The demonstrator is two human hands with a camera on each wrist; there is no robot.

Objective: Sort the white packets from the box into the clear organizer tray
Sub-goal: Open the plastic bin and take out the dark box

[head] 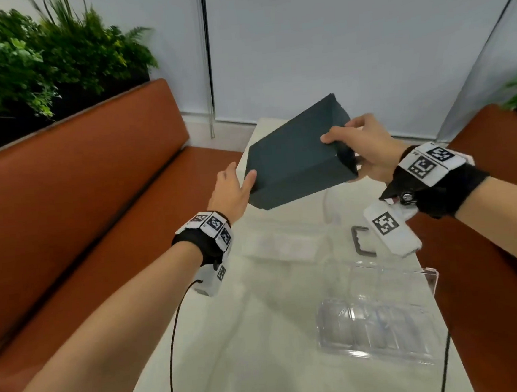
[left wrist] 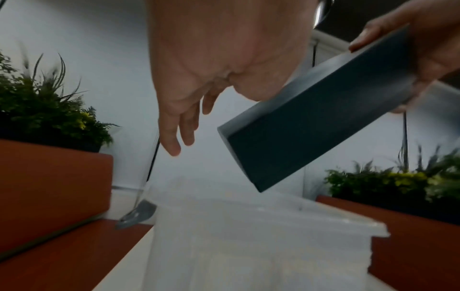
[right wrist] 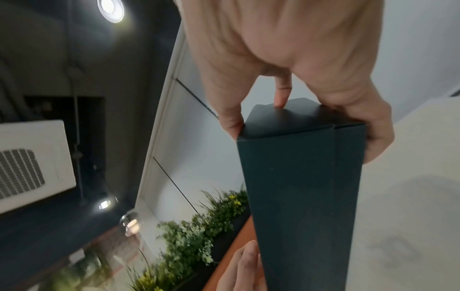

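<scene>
A dark teal box hangs tilted in the air above the white table, its left end lower. My right hand grips its right end, thumb on one face and fingers round the other; the right wrist view shows the same hold on the box. My left hand is beside the box's lower left corner, fingers straight, one fingertip touching the edge. Blurred white packets lie on the table under the box. The clear organizer tray stands nearer me on the right. The box's inside is hidden.
An orange bench runs along the table's left, another orange seat on the right. Plants stand behind the left bench. A small black frame lies on the table by the tray. Wrist cables hang at the table's edges.
</scene>
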